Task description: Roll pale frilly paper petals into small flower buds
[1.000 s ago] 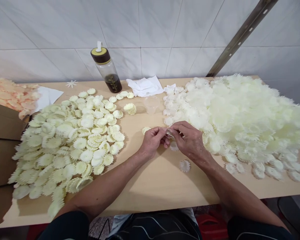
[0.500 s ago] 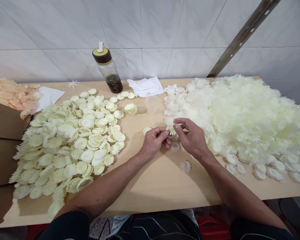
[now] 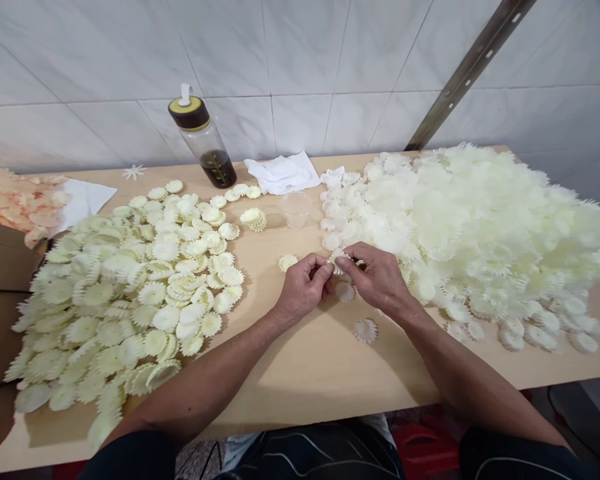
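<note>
Between my two hands is a pale, scalloped flower-shaped petal piece. My left hand pinches it at its left edge with thumb and forefinger. On its right side the thumb and fingers of my right hand close on it too. Just below my fingers a whitish petal disc lies on the table, and another petal disc rests nearer the front. A single yellowish petal cup sits left of my left hand.
A heap of yellowish petal cups covers the left of the wooden table; a larger heap of whitish petal discs covers the right. Behind stand a bottle of dark liquid, white tissue, a clear plastic cup and a petal stack.
My right thumb and fingers have come down onto the petal piece, where they were raised slightly apart before. The whole view has shifted a little, so things appear further left.
</note>
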Demonstrator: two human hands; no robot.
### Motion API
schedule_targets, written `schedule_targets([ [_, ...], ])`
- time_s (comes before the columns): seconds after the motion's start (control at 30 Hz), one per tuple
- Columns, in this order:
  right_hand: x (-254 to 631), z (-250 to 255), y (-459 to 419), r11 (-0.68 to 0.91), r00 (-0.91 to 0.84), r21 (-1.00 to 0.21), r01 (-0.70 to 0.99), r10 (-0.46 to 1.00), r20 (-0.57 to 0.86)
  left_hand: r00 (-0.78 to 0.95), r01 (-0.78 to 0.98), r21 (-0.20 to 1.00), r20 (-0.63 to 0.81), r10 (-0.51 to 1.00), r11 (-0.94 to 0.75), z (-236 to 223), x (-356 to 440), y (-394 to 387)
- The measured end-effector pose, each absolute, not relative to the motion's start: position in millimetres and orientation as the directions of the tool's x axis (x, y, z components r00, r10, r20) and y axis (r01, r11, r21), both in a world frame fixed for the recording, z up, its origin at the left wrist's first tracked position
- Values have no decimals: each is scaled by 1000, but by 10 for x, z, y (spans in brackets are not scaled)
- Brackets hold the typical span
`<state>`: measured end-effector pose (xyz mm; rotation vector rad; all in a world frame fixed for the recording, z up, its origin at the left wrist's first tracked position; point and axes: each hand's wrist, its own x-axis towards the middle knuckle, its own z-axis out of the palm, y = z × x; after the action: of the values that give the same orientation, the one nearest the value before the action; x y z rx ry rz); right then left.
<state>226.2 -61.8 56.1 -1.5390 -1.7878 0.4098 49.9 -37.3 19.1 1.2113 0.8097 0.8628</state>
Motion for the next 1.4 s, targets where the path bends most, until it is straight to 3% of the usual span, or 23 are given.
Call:
schedule_targets([
  [0.37,2212,537,-609,262,-49,-648,715,944,328,500,-263,934,-84,862,243,294,486,-335],
  [0.53,2196,515,-616,297,-49,-642,707,926,375,417,-260,949,-57,907,178,248,498,-316],
  [0.83,2189,424,-617,371,-65,-520,770,855,515,341,-241,959,-57,938,146,286,511,-322],
  [1.0,2198,502,-628,324,29,-557,765,846,533,361,-260,946,-89,928,191,265,523,-313],
  [1.13,2300,682,-640,274,213,-609,744,766,606,338,-283,932,-123,933,225,240,521,-305],
  [1.2,2358,769,-653,234,311,-714,660,780,543,360,-289,923,-141,922,254,235,522,-303],
  [1.27,2397,818,-663,188,332,-847,497,861,386,390,-295,912,-156,907,284,233,527,-301],
  [1.4,2427,807,-663,92,205,-973,213,969,136,408,-325,884,-189,893,336,234,533,-291],
])
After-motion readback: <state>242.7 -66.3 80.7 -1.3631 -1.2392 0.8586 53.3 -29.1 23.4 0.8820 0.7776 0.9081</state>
